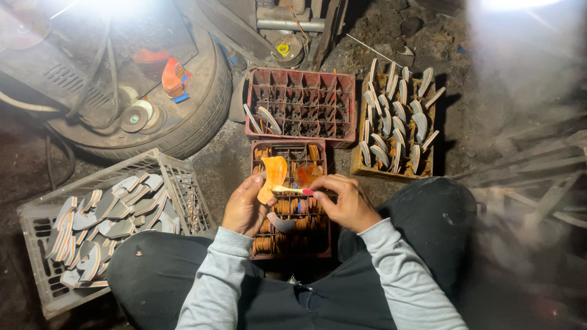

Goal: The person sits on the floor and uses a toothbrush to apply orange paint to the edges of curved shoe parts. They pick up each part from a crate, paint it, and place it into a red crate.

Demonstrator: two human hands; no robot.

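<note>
Four crates [299,101] ring dirt floor [403,30] beside tyre [202,104].

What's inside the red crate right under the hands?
The red crate holds rows of orange-brown curved pieces standing in its compartments. Both hands and the orange piece they hold cover its middle.

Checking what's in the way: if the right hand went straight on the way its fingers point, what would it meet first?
Probably the orange curved piece held by the left hand; the right hand points left at it, though depth is unclear.
</note>
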